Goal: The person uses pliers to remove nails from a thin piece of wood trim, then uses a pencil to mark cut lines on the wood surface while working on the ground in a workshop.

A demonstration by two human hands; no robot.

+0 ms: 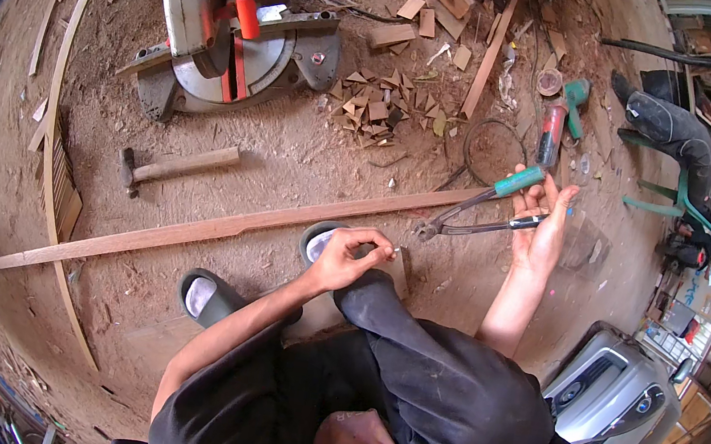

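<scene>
Both hands are working low over a sawdust floor (292, 160). R hand (541, 229) is holding pliers (483, 210) by the green and black handles, fingers half spread, palm up, jaws pointing left & sitting closed just above a long wood strip (220, 229). L hand (349, 259) is pinching shut on sth tiny at the fingertips, can't tell what, right by the knee & just beside a small wood block (399, 268).

Biggest thing around: a miter saw (237, 27) w/ blue motor housing & orange handle, sitting at top, well apart from both hands. At lower right, part of a silver car (619, 400) is showing. The long wood strip is running diagonally from lower left to mid right, passing under the pliers' tip. A 2nd person in dark clothes is sitting at far right by a green chair (681, 206). A hammer (174, 167) w/ wood handle is lying left of centre, between saw & strip. A pile of small wood offcuts (380, 104) is lying right of the saw. A red tool (552, 133) & a teal one (576, 98) are lying above the R hand, near a coil of wire (492, 150). Two grey sandals (211, 297) are showing on the person's feet, near the L hand.
</scene>
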